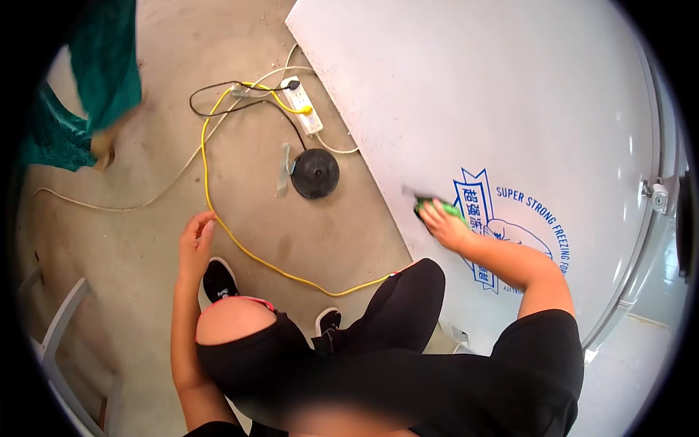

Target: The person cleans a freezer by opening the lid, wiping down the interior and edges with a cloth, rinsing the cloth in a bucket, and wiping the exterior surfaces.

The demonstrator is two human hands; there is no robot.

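Note:
My right hand [445, 226] is closed around a green-and-black scraper [456, 211]. Its greyish tip is blurred and lies against or close to the white side panel of a freezer [466, 95]. Blue printed lettering [535, 211] and a blue badge surround the hand on that panel. On the other side, my left hand [196, 237] hangs in the air above my knee, fingers loosely bent and holding nothing. A yellow cable [251, 255] runs on the floor just past its fingertips.
A white power strip [301, 108] with plugs lies beside the freezer's edge. Near it sits a round black base [315, 174] with a strip of tape. Green cloth [109, 62] hangs at upper left, and a grey chair frame [62, 320] stands at lower left.

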